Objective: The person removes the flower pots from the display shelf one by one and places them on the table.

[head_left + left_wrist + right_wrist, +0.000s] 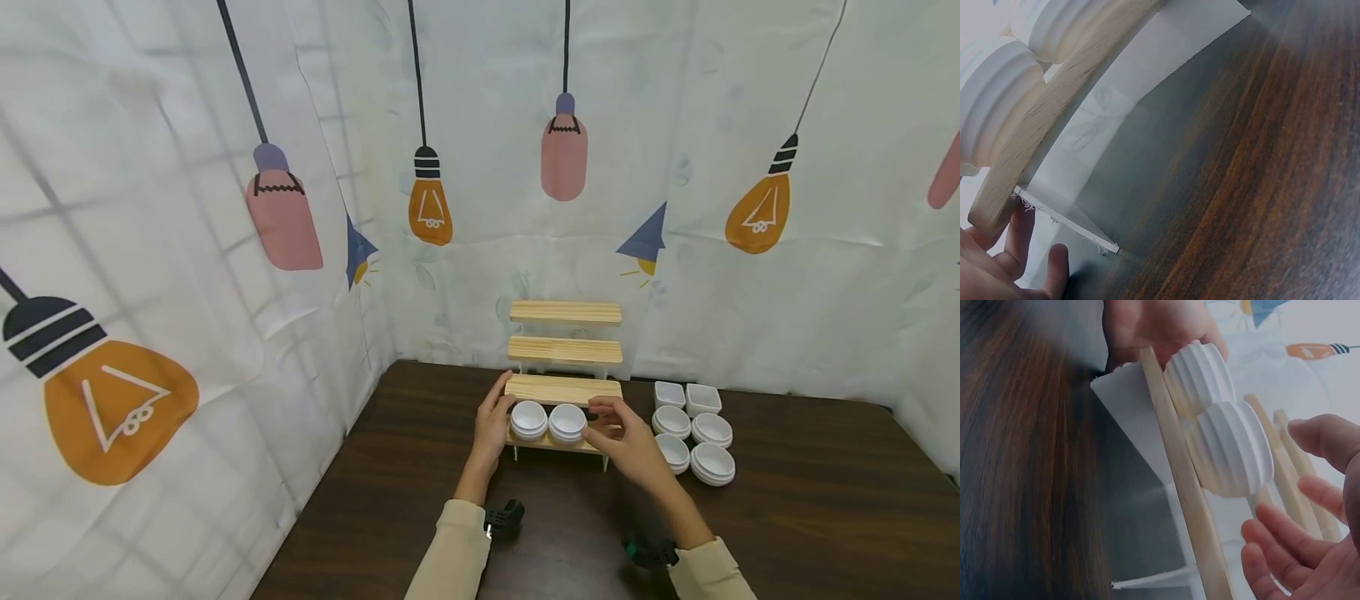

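Note:
Two small white ribbed bowls (528, 419) (567, 422) stand side by side on the lowest board (558, 446) of a tiered wooden rack. My left hand (491, 425) is at the rack's left end. In the left wrist view, its fingers (1019, 240) touch the board's end beside a white support (1069, 220). Near the right-hand bowl is my right hand (632, 446), its thumb and fingers spread. The right wrist view shows a gap between those fingers (1291, 534) and the ribbed bowl (1232, 450), with nothing in the hand.
Three higher boards (564, 389) (565, 350) (566, 312) rise behind the bowls. Right of the rack, on the dark wooden table (817, 500), are several round white bowls (712, 462) and two square white dishes (702, 400). A printed white curtain (480, 283) hangs behind.

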Demonstrator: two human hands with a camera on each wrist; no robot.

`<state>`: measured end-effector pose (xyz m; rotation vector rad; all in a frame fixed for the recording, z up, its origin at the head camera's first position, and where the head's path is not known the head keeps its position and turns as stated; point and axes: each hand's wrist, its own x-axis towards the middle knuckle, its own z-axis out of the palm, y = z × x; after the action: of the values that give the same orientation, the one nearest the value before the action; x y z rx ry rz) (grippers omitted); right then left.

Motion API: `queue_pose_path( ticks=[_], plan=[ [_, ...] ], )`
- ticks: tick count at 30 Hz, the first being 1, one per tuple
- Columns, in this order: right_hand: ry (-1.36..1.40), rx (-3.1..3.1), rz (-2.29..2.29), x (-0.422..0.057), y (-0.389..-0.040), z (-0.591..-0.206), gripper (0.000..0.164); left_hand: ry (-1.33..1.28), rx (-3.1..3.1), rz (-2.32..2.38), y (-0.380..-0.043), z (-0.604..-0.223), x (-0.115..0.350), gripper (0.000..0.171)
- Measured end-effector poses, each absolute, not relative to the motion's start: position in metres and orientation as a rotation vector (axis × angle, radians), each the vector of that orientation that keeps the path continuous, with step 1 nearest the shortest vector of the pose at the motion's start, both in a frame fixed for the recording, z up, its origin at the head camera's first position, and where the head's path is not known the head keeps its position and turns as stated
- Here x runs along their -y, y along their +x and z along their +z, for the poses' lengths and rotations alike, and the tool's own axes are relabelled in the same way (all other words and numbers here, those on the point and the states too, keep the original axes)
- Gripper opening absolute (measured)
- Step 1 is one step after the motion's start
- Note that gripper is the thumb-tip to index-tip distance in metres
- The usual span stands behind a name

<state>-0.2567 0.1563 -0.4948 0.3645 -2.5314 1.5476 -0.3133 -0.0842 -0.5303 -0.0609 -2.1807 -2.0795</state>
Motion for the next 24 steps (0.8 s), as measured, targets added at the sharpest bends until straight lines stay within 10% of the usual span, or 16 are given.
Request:
queue_pose_path(
  ticks=[24],
  plan=[
    [0.174,2.535,1.487,-0.127,-0.262,-0.51,0.058,-0.121,2.234,-2.104,-0.29,-0.494,0.088,0.048]
  ],
)
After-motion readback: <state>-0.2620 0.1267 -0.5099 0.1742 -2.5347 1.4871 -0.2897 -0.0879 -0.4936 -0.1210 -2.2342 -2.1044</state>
